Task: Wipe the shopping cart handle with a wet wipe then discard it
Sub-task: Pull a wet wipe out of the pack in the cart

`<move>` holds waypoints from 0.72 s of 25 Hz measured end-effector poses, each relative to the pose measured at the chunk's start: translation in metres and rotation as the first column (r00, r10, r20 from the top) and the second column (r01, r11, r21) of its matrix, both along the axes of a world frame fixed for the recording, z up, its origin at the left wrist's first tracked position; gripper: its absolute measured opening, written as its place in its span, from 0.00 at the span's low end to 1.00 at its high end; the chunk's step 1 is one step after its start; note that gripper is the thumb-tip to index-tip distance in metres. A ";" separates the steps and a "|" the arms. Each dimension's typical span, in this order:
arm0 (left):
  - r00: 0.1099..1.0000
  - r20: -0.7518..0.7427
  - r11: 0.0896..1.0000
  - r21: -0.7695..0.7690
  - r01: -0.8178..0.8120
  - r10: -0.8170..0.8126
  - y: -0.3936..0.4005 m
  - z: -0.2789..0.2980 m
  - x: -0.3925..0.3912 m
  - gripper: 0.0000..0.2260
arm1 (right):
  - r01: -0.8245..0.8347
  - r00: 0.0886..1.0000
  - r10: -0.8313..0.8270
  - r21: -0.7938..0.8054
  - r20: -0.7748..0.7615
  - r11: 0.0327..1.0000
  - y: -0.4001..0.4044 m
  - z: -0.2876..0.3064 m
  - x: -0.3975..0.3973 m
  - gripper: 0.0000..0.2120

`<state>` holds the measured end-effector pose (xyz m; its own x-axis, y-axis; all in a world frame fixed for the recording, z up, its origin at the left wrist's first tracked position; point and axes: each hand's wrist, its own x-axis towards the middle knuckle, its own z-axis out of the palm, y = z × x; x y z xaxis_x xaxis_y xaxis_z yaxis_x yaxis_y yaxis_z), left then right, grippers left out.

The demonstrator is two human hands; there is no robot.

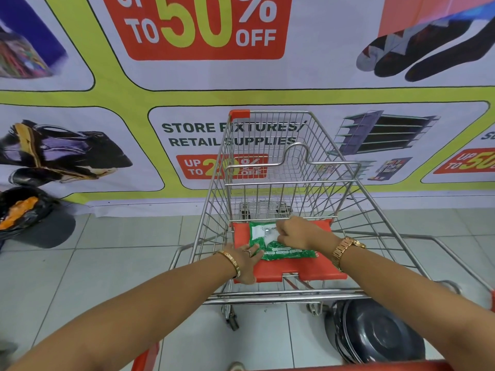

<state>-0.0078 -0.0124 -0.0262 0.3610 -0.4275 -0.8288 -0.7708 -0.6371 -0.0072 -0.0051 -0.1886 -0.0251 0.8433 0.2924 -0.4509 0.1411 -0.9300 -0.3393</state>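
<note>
A green wet wipe pack (284,250) lies on the red child-seat flap (308,271) of a wire shopping cart (214,204). My left hand (245,261) presses flat on the pack's left edge and the flap. My right hand (294,232) pinches a white wipe (270,238) poking out of the pack's opening. The cart's red handle (361,366) runs along the bottom edge of the view, mostly out of frame, with a red end piece (146,356) at the lower left.
A black round lidded bin (375,333) stands on the tiled floor under the cart at the right. A dark bin with a black bag (29,218) sits at the left by the wall. A sale banner (203,28) covers the wall just ahead.
</note>
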 end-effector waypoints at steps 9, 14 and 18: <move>0.999 -0.037 0.999 -0.008 -0.033 0.033 0.000 0.001 0.000 0.32 | 0.231 0.973 -0.229 0.069 -0.038 0.970 -0.004 -0.001 0.004 0.13; 0.998 -0.042 0.999 -0.005 -0.042 0.041 -0.002 0.001 0.000 0.33 | 0.127 0.992 -0.124 -0.139 0.032 0.982 -0.003 0.006 0.005 0.08; 0.998 -0.041 0.999 -0.009 -0.043 0.043 -0.002 0.002 0.000 0.33 | 0.073 0.995 -0.064 -0.124 0.073 0.990 -0.008 0.005 0.007 0.14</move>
<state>-0.0075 -0.0143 -0.0240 0.3452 -0.4208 -0.8389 -0.7422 -0.6695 0.0304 0.0019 -0.1963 -0.0202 0.8898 0.1775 -0.4204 0.0948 -0.9731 -0.2101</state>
